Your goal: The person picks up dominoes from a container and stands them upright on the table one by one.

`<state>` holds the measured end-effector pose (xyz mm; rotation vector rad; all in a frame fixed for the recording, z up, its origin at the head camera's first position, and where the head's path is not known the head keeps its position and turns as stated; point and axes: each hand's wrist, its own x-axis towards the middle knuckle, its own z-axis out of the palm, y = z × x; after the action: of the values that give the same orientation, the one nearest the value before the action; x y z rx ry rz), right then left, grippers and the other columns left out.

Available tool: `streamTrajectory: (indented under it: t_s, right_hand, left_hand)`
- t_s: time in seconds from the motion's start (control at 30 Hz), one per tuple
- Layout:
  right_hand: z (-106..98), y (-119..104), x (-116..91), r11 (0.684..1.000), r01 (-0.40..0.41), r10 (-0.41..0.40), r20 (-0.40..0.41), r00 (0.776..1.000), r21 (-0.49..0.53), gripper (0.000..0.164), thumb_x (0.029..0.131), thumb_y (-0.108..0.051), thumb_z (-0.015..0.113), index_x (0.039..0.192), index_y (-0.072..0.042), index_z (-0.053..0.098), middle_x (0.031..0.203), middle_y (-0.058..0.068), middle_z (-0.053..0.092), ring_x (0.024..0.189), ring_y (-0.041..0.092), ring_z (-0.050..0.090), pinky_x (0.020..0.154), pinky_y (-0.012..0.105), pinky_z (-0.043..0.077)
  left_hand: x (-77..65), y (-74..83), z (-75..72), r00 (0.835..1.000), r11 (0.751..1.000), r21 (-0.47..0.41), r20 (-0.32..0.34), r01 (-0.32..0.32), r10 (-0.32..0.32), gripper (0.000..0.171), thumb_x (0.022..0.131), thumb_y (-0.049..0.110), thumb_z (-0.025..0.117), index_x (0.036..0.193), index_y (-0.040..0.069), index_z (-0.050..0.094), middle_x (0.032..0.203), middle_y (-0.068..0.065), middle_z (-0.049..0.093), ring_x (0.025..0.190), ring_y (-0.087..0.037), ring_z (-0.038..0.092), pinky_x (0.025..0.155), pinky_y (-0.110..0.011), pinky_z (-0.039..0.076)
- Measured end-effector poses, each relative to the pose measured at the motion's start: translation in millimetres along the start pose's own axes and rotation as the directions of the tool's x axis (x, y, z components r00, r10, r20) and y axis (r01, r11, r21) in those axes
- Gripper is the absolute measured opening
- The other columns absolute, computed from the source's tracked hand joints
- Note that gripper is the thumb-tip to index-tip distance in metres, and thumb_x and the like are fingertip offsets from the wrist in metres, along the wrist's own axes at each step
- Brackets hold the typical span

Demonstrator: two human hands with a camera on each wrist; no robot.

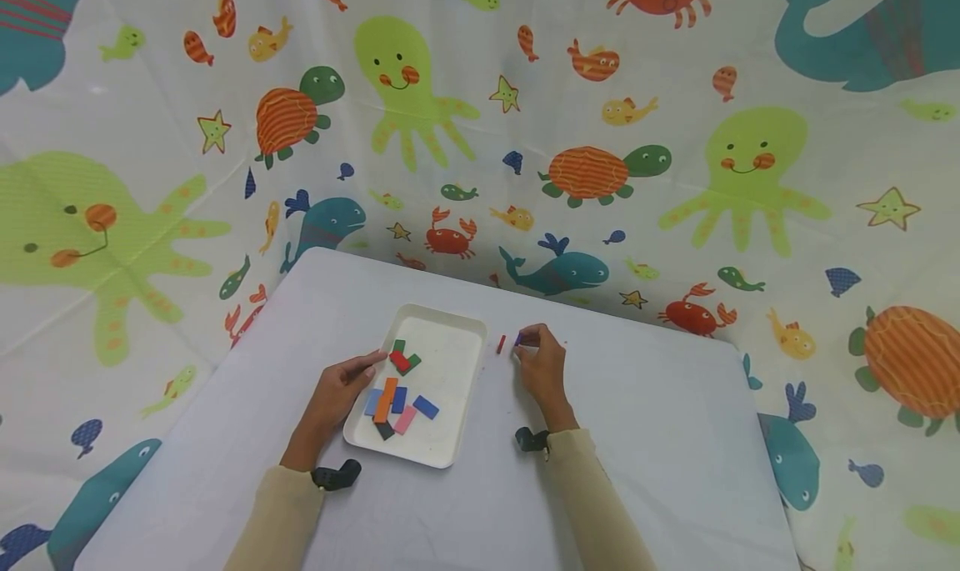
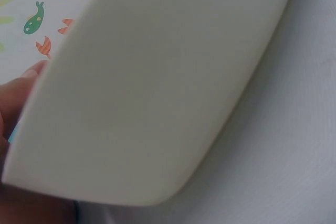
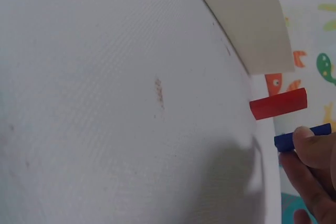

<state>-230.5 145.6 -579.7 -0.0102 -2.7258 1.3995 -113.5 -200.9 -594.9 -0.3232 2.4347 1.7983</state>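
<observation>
My right hand [image 1: 543, 366] pinches a small blue block [image 3: 286, 141] between thumb and fingers, close to the tabletop. Just left of it a red block [image 1: 501, 344] stands on end on the table, apart from the blue one. At the left, my left hand [image 1: 337, 388] grips the side rim of a white tray [image 1: 467, 388]; its fingers are partly hidden by the tray wall in the left wrist view. Inside the tray lie several flat blocks: an orange block [image 1: 386, 400], a pink block [image 1: 406, 420], a red block [image 1: 400, 361], plus green, blue and black ones.
A white cloth covers the table [image 1: 660, 446]. Behind it hangs a curtain [image 1: 465, 137] printed with sea animals. Each wrist carries a dark strapped camera, such as the right wrist camera [image 1: 529, 439].
</observation>
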Motion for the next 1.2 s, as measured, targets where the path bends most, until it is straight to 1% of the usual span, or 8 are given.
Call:
streamTrajectory:
  t_s: [0.07,0.13,0.23,0.47,0.7,0.9,1.13,1.2]
  right_hand:
    - [1,2,0,1.000,-0.007,0.007,0.007,1.000,0.004,0.028,0.098,-0.004,0.074,0.120,-0.016,0.063,0.121,0.004,0.074,0.118,0.024,0.071,0.131,0.061,0.029]
    - [2,3,1,1.000,-0.011,0.011,0.013,1.000,0.009,0.028,0.098,-0.003,0.074,0.120,-0.016,0.063,0.121,0.005,0.074,0.117,0.025,0.071,0.126,0.055,0.042]
    - [3,5,1,1.000,-0.010,0.010,0.022,1.000,0.017,0.027,0.098,-0.002,0.074,0.119,-0.014,0.063,0.120,0.007,0.074,0.117,0.026,0.071,0.119,0.049,0.051]
    - [5,8,1,1.000,-0.005,0.004,0.028,1.000,0.018,0.028,0.096,0.001,0.074,0.118,-0.014,0.062,0.118,0.007,0.074,0.115,0.026,0.072,0.114,0.049,0.054]
    - [7,11,1,1.000,-0.019,0.018,0.032,0.999,0.015,0.028,0.098,-0.002,0.073,0.120,-0.015,0.062,0.119,0.006,0.073,0.115,0.024,0.071,0.119,0.049,0.050]
    - [7,11,1,1.000,-0.011,0.011,0.029,1.000,0.010,0.030,0.098,-0.002,0.074,0.122,-0.015,0.062,0.120,0.006,0.073,0.116,0.024,0.071,0.121,0.051,0.049]
    - [6,9,-1,1.000,-0.020,0.020,0.017,1.000,0.009,0.032,0.098,-0.005,0.076,0.123,-0.018,0.062,0.123,0.002,0.072,0.118,0.021,0.070,0.121,0.047,0.049]
    - [5,8,-2,1.000,-0.019,0.019,0.007,1.000,0.005,0.033,0.097,-0.007,0.077,0.124,-0.018,0.062,0.124,0.001,0.072,0.119,0.021,0.070,0.123,0.049,0.047]
  left_hand:
    - [0.6,-1.1,-0.3,1.000,1.000,0.000,0.002,-0.002,0.002,0.041,0.111,0.025,0.058,0.152,0.017,0.061,0.168,-0.007,0.046,0.162,-0.032,0.034,0.128,-0.050,0.034]
    - [1.1,-1.9,-0.5,1.000,1.000,0.000,0.002,-0.003,0.003,0.041,0.111,0.026,0.058,0.151,0.017,0.061,0.168,-0.007,0.046,0.162,-0.032,0.034,0.128,-0.050,0.034]
    - [1.4,-2.7,-0.5,1.000,1.000,0.002,-0.002,-0.001,0.002,0.041,0.111,0.027,0.059,0.151,0.018,0.061,0.168,-0.007,0.046,0.162,-0.032,0.034,0.128,-0.051,0.034]
    - [1.7,-3.1,-0.6,1.000,1.000,0.008,0.000,-0.001,0.001,0.041,0.110,0.027,0.059,0.151,0.018,0.062,0.167,-0.008,0.047,0.161,-0.032,0.035,0.128,-0.051,0.034]
    - [0.5,-1.3,-0.2,1.000,1.000,0.018,0.002,-0.009,0.009,0.041,0.111,0.026,0.058,0.152,0.018,0.061,0.167,-0.007,0.048,0.161,-0.031,0.036,0.127,-0.049,0.035]
    - [0.1,-0.7,0.3,1.000,1.000,0.014,0.001,-0.007,0.007,0.041,0.111,0.026,0.057,0.152,0.017,0.060,0.167,-0.007,0.047,0.161,-0.032,0.036,0.128,-0.051,0.035]
    - [0.1,-1.6,-0.1,1.000,1.000,0.024,-0.002,-0.011,0.011,0.041,0.111,0.026,0.058,0.151,0.017,0.061,0.167,-0.008,0.047,0.161,-0.032,0.036,0.128,-0.051,0.035]
    - [0.3,-2.1,-0.2,1.000,0.999,0.029,-0.004,-0.017,0.017,0.041,0.111,0.027,0.058,0.151,0.017,0.061,0.167,-0.008,0.047,0.161,-0.032,0.036,0.127,-0.050,0.035]
